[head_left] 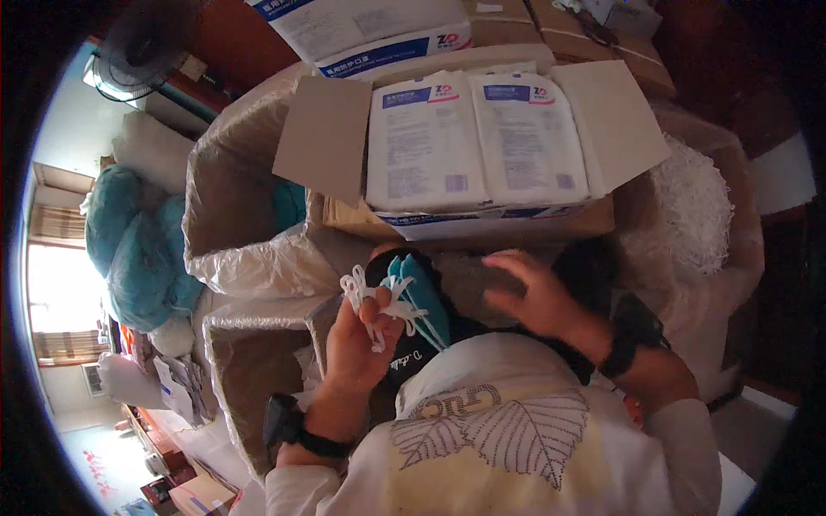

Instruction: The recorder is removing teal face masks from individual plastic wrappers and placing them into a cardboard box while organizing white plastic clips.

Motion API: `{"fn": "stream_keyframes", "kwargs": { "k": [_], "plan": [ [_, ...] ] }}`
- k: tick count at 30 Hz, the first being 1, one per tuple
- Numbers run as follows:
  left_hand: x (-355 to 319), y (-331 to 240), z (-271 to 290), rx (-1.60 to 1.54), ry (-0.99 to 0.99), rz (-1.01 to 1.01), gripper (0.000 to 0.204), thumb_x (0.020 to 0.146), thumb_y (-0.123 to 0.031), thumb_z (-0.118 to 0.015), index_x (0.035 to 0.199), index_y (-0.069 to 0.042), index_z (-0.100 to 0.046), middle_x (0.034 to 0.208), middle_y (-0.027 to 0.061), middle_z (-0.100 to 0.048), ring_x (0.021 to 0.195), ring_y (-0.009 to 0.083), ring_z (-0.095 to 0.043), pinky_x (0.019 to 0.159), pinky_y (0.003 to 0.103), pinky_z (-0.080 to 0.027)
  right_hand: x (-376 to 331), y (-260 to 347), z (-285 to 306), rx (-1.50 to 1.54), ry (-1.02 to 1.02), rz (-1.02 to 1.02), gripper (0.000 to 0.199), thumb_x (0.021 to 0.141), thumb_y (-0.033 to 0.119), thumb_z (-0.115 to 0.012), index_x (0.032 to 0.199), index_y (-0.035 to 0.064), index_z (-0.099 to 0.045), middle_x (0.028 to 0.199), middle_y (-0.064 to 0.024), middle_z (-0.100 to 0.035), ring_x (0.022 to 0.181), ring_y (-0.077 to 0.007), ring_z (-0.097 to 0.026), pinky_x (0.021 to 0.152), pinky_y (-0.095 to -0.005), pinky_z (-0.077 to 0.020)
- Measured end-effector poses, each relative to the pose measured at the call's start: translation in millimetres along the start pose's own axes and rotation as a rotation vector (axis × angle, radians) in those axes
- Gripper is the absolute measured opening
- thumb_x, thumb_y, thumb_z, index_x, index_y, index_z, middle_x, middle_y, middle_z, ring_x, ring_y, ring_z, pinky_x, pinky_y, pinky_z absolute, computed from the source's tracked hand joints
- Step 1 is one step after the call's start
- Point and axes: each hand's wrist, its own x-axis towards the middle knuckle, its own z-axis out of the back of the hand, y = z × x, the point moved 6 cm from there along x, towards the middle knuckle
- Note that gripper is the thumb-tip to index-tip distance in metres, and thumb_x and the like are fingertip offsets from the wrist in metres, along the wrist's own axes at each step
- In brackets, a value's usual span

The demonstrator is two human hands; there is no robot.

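Observation:
My left hand (360, 342) is closed around a bunch of white elastic loops (397, 303), whose ends stick out above and beside the fingers. Right beside it is a teal folded piece (428, 301), perhaps a stack of face masks, over my dark-clad lap. White strands run across this piece; whether they join the bunch in my fist I cannot tell. My right hand (538, 297) hovers to the right of the teal piece, fingers apart and holding nothing. Beyond both hands stands an open carton (327, 142) with two rows of white printed packs (426, 142) in it.
Plastic-lined bins stand at the left (245, 185) and near left (258, 378). On the right, a lined container holds a heap of white strands (693, 202). Another white-and-blue carton (370, 34) is behind the open one. Teal bags (142, 258) are piled far left.

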Motion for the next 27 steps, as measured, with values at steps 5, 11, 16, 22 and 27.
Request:
{"fn": "stream_keyframes", "kwargs": {
  "k": [5, 11, 16, 22, 27],
  "plan": [
    [5.3, 22.1, -41.4, -0.132, -0.003, -0.064, 0.029, 0.090, -0.033, -0.043, 0.076, -0.007, -0.047, 0.096, 0.0044, -0.049, 0.072, 0.0116, -0.047, 0.069, 0.027, -0.041, 15.9, 60.0, -38.2, -0.272, 0.067, 0.028, 0.058, 0.071, 0.038, -0.063, 0.109, -0.0025, -0.045, 0.105, -0.0206, -0.053, 0.096, -0.0356, -0.052, 0.085, -0.0446, -0.0388],
    [4.0, -8.7, -54.7, -0.177, 0.132, 0.011, 0.054, 0.088, -0.050, -0.034, 0.111, -0.003, -0.047, 0.113, 0.0087, -0.049, 0.102, 0.0203, -0.050, 0.081, 0.035, -0.045, 16.5, 32.3, -64.8, 0.425, 0.418, -0.236, 0.038, 0.081, 0.022, -0.058, 0.112, 0.0020, -0.047, 0.099, -0.0108, -0.058, 0.091, -0.0220, -0.055, 0.080, -0.0336, -0.0431],
    [-6.4, -102.4, 20.2, 0.610, -0.352, -0.393, 0.069, 0.086, -0.059, -0.028, 0.119, -0.001, -0.044, 0.121, 0.0119, -0.048, 0.107, 0.0256, -0.049, 0.086, 0.037, -0.042, -4.7, 31.6, -23.9, 0.651, 0.392, -0.245, 0.027, 0.085, 0.018, -0.054, 0.105, 0.0001, -0.054, 0.095, -0.0047, -0.058, 0.089, -0.0117, -0.052, 0.079, -0.0281, -0.0426],
    [-17.7, 5.5, -30.1, 1.294, 0.300, 0.222, 0.046, 0.088, -0.041, -0.046, 0.107, 0.000, -0.054, 0.104, 0.0120, -0.058, 0.094, 0.0181, -0.053, 0.082, 0.031, -0.041, 2.2, 53.3, -22.3, 0.226, 0.419, -0.063, 0.030, 0.081, 0.023, -0.058, 0.100, 0.0001, -0.055, 0.092, -0.0129, -0.059, 0.086, -0.0205, -0.056, 0.076, -0.0324, -0.0433],
    [-5.1, 26.0, -39.0, 1.537, 0.310, 0.257, 0.039, 0.091, -0.033, -0.043, 0.110, 0.000, -0.050, 0.097, 0.0071, -0.057, 0.091, 0.0087, -0.048, 0.078, 0.026, -0.041, 1.2, 62.4, -17.9, 0.095, 0.284, -0.033, 0.030, 0.081, 0.023, -0.055, 0.103, 0.0020, -0.053, 0.092, -0.0198, -0.058, 0.085, -0.0337, -0.057, 0.075, -0.0381, -0.0436]
  ]
}}
